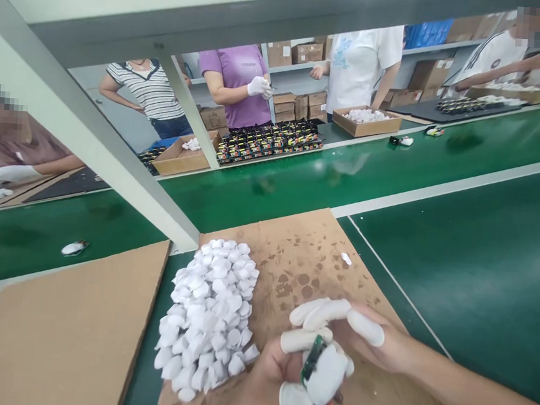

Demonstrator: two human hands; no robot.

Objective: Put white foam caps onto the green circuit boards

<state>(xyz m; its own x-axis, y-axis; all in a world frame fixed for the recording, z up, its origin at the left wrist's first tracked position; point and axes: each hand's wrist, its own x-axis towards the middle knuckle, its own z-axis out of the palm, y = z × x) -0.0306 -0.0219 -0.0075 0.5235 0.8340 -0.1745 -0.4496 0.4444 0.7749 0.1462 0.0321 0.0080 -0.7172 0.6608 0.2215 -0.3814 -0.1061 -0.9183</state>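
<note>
A small green circuit board with a white pad over its face is held in my left hand, between the thumb and fingers. White finger cots cover the fingertips of both hands. My right hand is bent over the top of the board, its fingers touching or very near the left fingers; whether it grips the board too is hidden. To the left of my hands, a large heap of white pads lies on a stained cardboard sheet. One loose white piece rests near the sheet's right edge.
Beyond the sheet runs a green conveyor belt carrying a few padded boards. A slanted metal post stands at left, beside another cardboard sheet. Across the belt are several people, open boxes and rows of boards.
</note>
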